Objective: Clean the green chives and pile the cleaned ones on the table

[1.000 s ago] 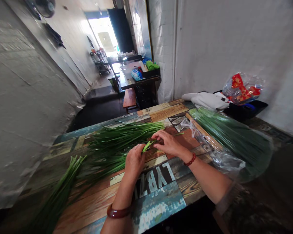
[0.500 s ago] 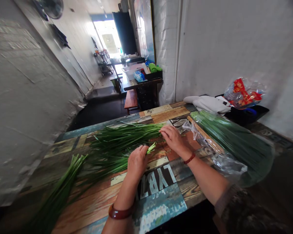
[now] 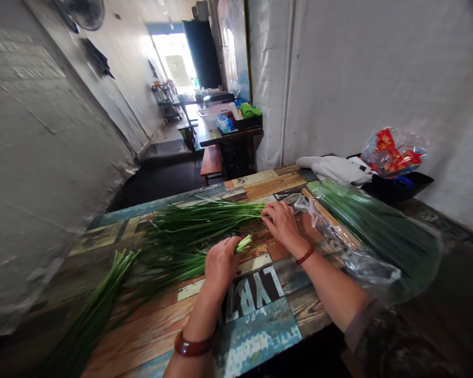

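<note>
My left hand (image 3: 223, 261) is closed around a small bunch of garlic chives (image 3: 195, 266). Their pale cut ends stick out past the thumb, and the leaves trail left across the table. Behind it lies a larger loose pile of garlic chives (image 3: 197, 218). At the pale ends of this pile, my right hand (image 3: 280, 223) has its fingers bent and pinched on the stems; exactly how many stems it grips is hidden. A separate bundle of garlic chives (image 3: 98, 294) lies at the table's left side, with its ends pointing away from me.
Wood-patterned table (image 3: 260, 315) under everything. To the right lie a clear bag of garlic chives (image 3: 370, 231), a wooden stick (image 3: 333, 219) and crumpled plastic (image 3: 372, 268). A grey cloth (image 3: 335, 168) and a red-printed plastic bag (image 3: 396, 152) sit by the wall.
My right hand has shifted slightly right along the stem ends of the pile. My left hand stays nearly still with its bunch.
</note>
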